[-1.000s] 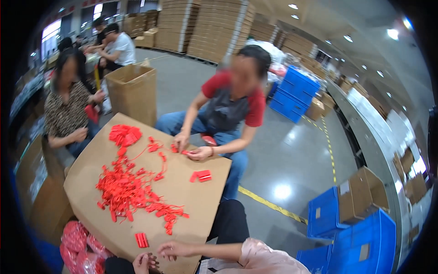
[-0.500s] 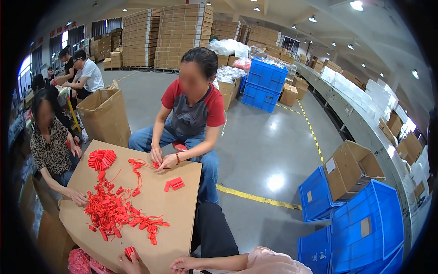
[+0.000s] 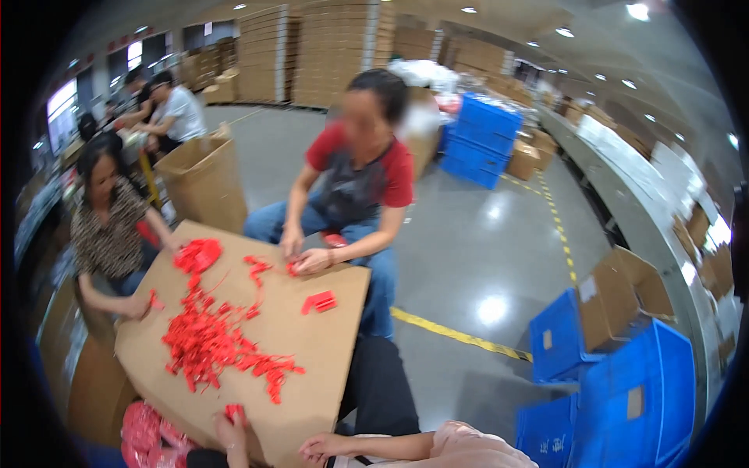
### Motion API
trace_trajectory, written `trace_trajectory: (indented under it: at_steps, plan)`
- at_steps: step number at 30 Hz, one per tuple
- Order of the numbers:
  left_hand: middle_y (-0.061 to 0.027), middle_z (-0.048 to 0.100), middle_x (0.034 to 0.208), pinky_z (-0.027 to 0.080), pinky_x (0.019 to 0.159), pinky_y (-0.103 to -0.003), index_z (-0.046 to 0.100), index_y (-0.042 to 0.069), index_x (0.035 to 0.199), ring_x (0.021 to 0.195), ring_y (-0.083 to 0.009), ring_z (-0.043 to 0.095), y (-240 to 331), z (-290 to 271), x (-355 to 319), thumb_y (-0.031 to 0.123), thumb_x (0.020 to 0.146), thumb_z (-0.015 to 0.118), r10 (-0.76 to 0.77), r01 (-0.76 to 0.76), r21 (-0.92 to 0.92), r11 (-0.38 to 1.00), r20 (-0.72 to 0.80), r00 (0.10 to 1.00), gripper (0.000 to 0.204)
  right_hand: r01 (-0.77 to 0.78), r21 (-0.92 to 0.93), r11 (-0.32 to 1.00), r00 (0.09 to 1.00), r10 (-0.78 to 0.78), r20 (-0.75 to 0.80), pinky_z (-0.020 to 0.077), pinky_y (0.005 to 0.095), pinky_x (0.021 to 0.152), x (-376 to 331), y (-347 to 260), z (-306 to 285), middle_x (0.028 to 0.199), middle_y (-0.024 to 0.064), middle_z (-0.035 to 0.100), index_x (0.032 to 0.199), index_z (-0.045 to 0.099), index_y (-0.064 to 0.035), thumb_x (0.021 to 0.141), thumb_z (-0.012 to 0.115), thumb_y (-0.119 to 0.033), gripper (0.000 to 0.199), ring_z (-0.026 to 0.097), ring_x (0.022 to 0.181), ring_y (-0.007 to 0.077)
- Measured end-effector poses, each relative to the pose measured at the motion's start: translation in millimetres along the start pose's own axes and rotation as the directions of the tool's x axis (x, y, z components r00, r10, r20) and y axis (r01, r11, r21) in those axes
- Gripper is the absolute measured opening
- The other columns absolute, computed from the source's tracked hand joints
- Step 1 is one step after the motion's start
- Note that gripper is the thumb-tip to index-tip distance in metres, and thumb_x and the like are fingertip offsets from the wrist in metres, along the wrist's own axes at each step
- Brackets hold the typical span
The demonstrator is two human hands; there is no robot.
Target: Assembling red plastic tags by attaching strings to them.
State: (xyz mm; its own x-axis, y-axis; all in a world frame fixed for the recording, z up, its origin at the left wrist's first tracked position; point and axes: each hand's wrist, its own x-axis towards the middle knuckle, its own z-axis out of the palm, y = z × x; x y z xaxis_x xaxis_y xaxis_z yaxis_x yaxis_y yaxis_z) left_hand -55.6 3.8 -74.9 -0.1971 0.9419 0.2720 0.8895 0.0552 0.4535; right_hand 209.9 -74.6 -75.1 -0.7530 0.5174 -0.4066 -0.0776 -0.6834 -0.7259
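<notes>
My left hand (image 3: 228,430) is at the near edge of the cardboard-topped table (image 3: 300,390), fingers closed round a small bundle of red plastic pieces (image 3: 234,410). To its right, my right hand (image 3: 318,448) has its fingers curled together by the table's near right corner; whatever they hold, if anything, is hidden. Beyond my left hand spreads a tangled heap of small red plastic pieces with red cords (image 3: 204,347). A neat stack of red pieces (image 3: 197,255) sits at the far left, and a small group of red pieces (image 3: 319,302) lies near the right edge.
Across the table, a seated co-worker (image 3: 355,171) handles a red piece; another co-worker (image 3: 113,226) sits at the left. Pink plastic bags (image 3: 148,437) lie below the near left edge. Blue crates (image 3: 636,398) and an open carton (image 3: 624,300) stand at the right.
The view has shifted, so the scene appears farther right. The left co-worker's hand has moved away from the heap, with a red piece beside it. My hands stay in about the same place.
</notes>
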Motion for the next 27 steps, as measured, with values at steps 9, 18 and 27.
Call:
trace_trajectory:
  at_steps: [9,18,27]
  plan:
    - [-0.0206,0.056,0.084,0.045,0.069,-0.042,0.05,0.001,0.086,0.079,-0.036,0.056,56.4,-25.4,18.4,0.032,0.074,0.062,-0.203,0.232,-0.133,0.963,0.204,0.958,0.036,-0.134,0.004,0.991,0.99,0.134,-0.042,0.0477,0.0242,0.073,-6.9,1.2,-1.7,0.098,0.0085,0.059,0.113,0.051,0.0003,0.089,0.05,-0.015,0.028,0.058,0.082,0.0129]
    - [-0.0167,0.06,0.076,0.047,0.067,-0.037,0.059,-0.001,0.088,0.072,-0.0295,0.059,17.9,-19.6,2.3,0.03,0.079,0.06,-0.291,0.323,-0.427,0.845,0.14,0.946,0.032,-0.04,0.078,0.996,0.994,0.048,-0.097,0.0488,0.0265,0.07,-5.7,-11.5,4.4,0.093,0.01,0.06,0.108,0.053,0.0012,0.089,0.048,-0.01,0.023,0.059,0.079,0.0157]
    - [-0.0152,0.055,0.069,0.044,0.06,-0.035,0.05,0.0,0.077,0.064,-0.0268,0.056,4.1,-14.1,10.3,0.026,0.075,0.064,-0.292,0.35,-0.436,0.829,0.198,0.936,0.029,0.936,-0.128,0.328,0.226,-0.837,-0.498,0.0383,0.0226,0.056,-91.0,-245.5,-9.5,0.072,0.0042,0.048,0.091,0.051,-0.0027,0.088,0.049,-0.015,0.012,0.047,0.063,0.0109]
